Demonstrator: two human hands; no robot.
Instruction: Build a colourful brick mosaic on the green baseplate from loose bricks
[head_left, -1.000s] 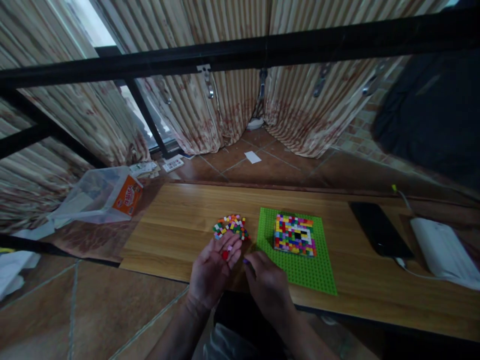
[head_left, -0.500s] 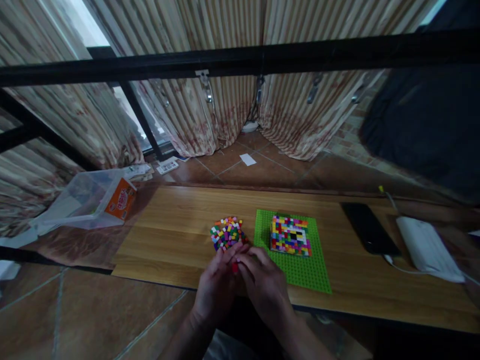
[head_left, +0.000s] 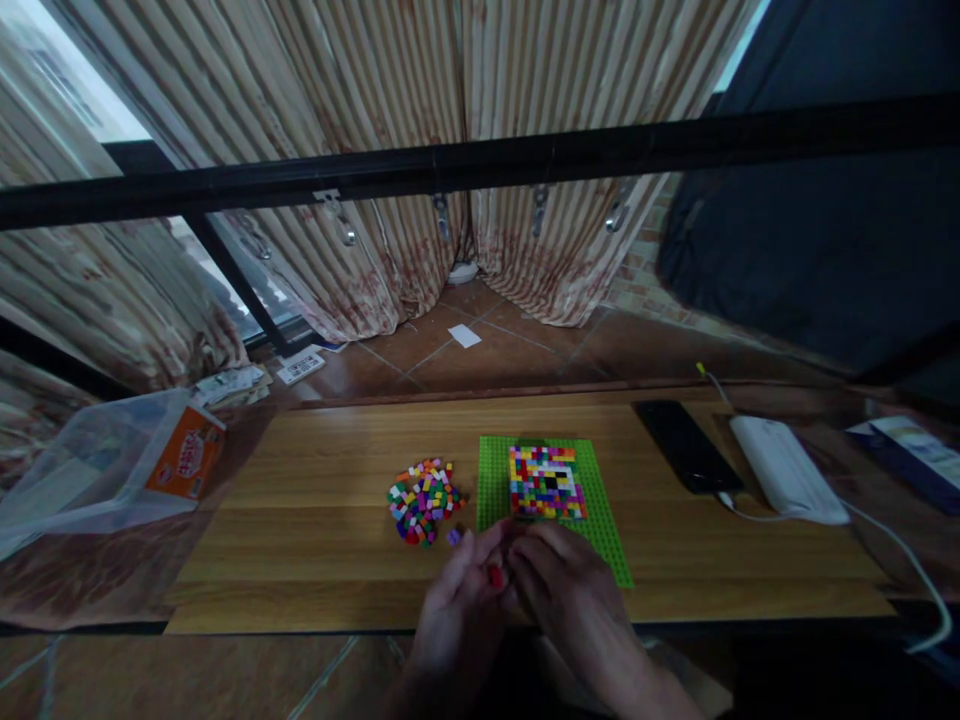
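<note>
Red plastic is showing in the left hand (head_left: 465,600): a small red brick (head_left: 495,576) is sitting in the cupped grip, fingers curling around it. Right hand (head_left: 581,600) is meeting it, fingertips bunching over the left fingers; cannot tell whether that grip is pinching a piece, as the fingers are hiding it. Both hands are hovering by the near edge of the table (head_left: 300,510), partly covering the near side of the green baseplate (head_left: 493,485). The built brick block (head_left: 544,490) is resting on the plate, just beyond the hands. Loose brick pile (head_left: 424,500) is lying left of the plate, apart from it; a purple piece (head_left: 454,537) is lying between pile and left hand.

Looks like fingering small pieces in the palm. Doing it well likely means keeping the left palm cupped so nothing is slipping out, pinching one piece by its sides with right thumb and forefinger, and keeping knuckles off the block. Main risk, probably: crowding fingers are blocking the view and dropping pieces.
</note>
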